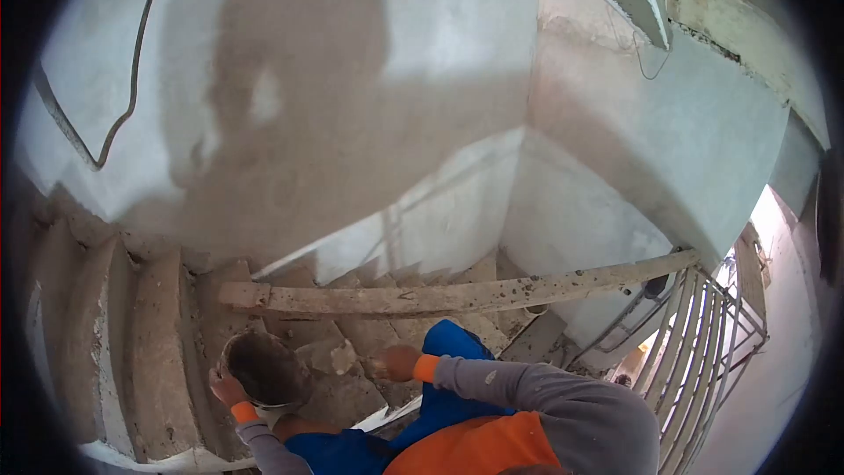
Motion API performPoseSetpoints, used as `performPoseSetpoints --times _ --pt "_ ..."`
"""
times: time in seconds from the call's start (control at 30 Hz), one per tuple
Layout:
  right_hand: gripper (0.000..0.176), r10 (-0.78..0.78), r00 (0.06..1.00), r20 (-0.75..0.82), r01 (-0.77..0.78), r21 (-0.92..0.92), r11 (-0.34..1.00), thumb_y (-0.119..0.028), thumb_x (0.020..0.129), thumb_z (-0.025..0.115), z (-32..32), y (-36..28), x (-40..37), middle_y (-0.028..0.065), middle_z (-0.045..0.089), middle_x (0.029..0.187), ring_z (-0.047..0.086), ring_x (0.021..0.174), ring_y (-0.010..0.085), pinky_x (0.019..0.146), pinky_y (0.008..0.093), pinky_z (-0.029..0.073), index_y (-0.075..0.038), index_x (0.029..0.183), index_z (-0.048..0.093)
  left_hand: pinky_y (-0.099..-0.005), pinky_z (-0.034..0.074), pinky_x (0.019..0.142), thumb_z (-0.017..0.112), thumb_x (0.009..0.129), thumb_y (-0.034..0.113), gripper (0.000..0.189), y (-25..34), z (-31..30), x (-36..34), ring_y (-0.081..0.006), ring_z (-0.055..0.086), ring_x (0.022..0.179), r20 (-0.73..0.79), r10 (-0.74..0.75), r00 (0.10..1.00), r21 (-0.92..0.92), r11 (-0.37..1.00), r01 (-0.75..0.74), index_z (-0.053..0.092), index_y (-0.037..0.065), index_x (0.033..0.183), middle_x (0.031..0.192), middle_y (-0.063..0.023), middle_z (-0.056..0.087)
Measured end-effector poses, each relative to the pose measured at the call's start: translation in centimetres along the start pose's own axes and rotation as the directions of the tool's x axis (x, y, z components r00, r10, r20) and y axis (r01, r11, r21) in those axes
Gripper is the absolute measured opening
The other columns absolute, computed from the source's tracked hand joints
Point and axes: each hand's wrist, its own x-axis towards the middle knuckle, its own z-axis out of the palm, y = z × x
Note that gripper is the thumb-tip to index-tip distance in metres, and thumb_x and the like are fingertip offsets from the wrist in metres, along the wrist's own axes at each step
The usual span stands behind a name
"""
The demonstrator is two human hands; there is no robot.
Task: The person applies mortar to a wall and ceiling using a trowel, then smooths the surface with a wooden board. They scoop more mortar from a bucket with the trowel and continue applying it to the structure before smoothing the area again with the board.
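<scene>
At the far left, rough concrete steps [158, 361] are climbing along the wall, and a thin dark cable [132, 79] is hanging in a loop on the pale plaster above them. To the right of the cable, a broad darker patch of plaster [290, 123] is covering the middle of the wall.

Below it, the left hand [225, 386] is clenching the near left rim of a round metal pan [264, 371], with the fingers hooked over the edge. The pan is sitting on a step near the stair's inner corner, and something dark and grey is filling it. Just right of the pan, a pale broken chunk [331, 356] is lying on the same step, close to the pan but apart from it.

Further right, the right hand [398, 361] is hovering low over the step beside a blue trouser knee [450, 340]. Its fingers are curling inward, but the view is too small to tell whether they are grasping anything. A grey sleeve [527, 387] with an orange cuff is reaching back from it.

Above both hands, a long spattered wooden plank [457, 296] is lying across the stairwell. Its right end is resting by a metal railing [703, 343], which is leaning at the far right.
</scene>
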Motion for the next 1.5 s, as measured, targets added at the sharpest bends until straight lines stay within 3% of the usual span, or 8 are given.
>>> performPoseSetpoints --times 0.1,0.27,0.37,0.6,0.63,0.7,0.9,1.5 --pt "0.045 -0.186 0.959 0.213 0.217 -0.132 0.967 -0.043 0.087 0.045 -1.0 -2.3 2.0 0.0199 0.05 0.117 0.055 0.096 0.0359 0.082 0.0465 0.044 -0.009 0.115 0.048 -0.043 0.041 0.07 0.053 0.085 0.02 0.027 0.5 -0.4 0.2 -0.036 0.056 0.078 0.024 0.034 0.999 -0.135 0.99 -0.03 0.061 -0.005 0.092 0.085 -0.0229 0.059" --pt "0.046 -0.563 0.812 -0.157 0.565 -0.032 0.824 -0.037 0.087 0.046 1.8 -7.2 7.9 0.0228 0.059 0.092 0.058 0.083 0.0385 0.075 0.0489 0.046 0.0 0.115 0.047 -0.0423 0.043 0.077 0.051 0.085 0.022 0.032 -2.1 1.5 0.6 -0.0375 0.055 0.09 -0.117 0.15 0.982 0.163 0.978 -0.13 0.06 -0.005 0.1 0.097 -0.0226 0.059" --pt "0.031 -0.441 0.895 -0.073 0.446 0.184 0.876 -0.03 0.085 0.046 5.8 -10.9 12.9 0.0223 0.059 0.087 0.058 0.08 0.0392 0.073 0.0474 0.045 -0.003 0.095 0.057 -0.0414 0.044 0.084 0.051 0.085 0.019 0.028 -0.6 0.4 0.4 -0.037 0.054 0.098 0.063 0.052 0.997 0.103 0.993 -0.059 0.06 0.002 0.106 0.106 -0.0212 0.057" --pt "0.019 -0.647 0.756 0.097 0.654 -0.151 0.741 -0.018 0.074 0.054 8.0 -13.9 15.2 0.018 0.063 0.075 0.062 0.073 0.0342 0.067 0.0431 0.049 -0.004 0.08 0.065 -0.0412 0.041 0.089 0.049 0.086 0.023 0.031 -5.1 -0.4 1.5 -0.0352 0.052 0.102 0.239 0.52 0.82 0.42 0.706 -0.57 0.057 0.011 0.114 0.112 -0.0179 0.056" --pt "0.02 -0.466 0.869 0.167 0.489 -0.142 0.861 -0.019 0.076 0.054 6.0 -14.4 14.3 0.0191 0.063 0.079 0.062 0.075 0.034 0.067 0.0438 0.049 -0.003 0.081 0.064 -0.0412 0.041 0.09 0.05 0.086 0.023 0.027 -4.8 0.1 2.3 -0.0355 0.053 0.1 0.062 0.218 0.974 0.051 0.974 -0.221 0.058 0.014 0.111 0.111 -0.0177 0.056" --pt "0.022 -0.361 0.895 0.262 0.396 -0.094 0.913 -0.016 0.075 0.054 3.1 -14.5 13.4 0.0204 0.063 0.088 0.062 0.083 0.0348 0.071 0.0423 0.05 -0.001 0.087 0.064 -0.0425 0.042 0.086 0.057 0.08 0.029 0.03 -6.6 -0.6 3.3 -0.0375 0.055 0.095 0.136 0.539 0.831 0.357 0.756 -0.549 0.063 0.006 0.099 0.102 -0.0182 0.06" --pt "0.026 -0.375 0.911 0.171 0.393 -0.087 0.915 -0.019 0.078 0.054 0.7 -14.8 15.1 0.0212 0.063 0.09 0.061 0.085 0.0361 0.073 0.0452 0.049 -0.001 0.097 0.059 -0.0431 0.042 0.069 0.057 0.079 0.031 0.034 0.3 -3.2 1.7 -0.0405 0.056 0.078 0.177 0.077 0.981 -0.006 0.997 -0.077 0.06 -0.003 0.08 0.08 -0.0268 0.057" --pt "0.026 -0.24 0.936 0.256 0.275 -0.111 0.955 -0.016 0.077 0.053 3.4 -13.9 15.2 0.0212 0.062 0.095 0.06 0.092 0.0357 0.079 0.0444 0.048 -0.001 0.098 0.059 -0.0404 0.04 0.056 0.056 0.082 0.028 0.03 -1.2 -1.6 1.6 -0.0342 0.05 0.061 0.057 0.199 0.978 0.048 0.978 -0.201 0.057 -0.001 0.075 0.065 -0.0156 0.053"
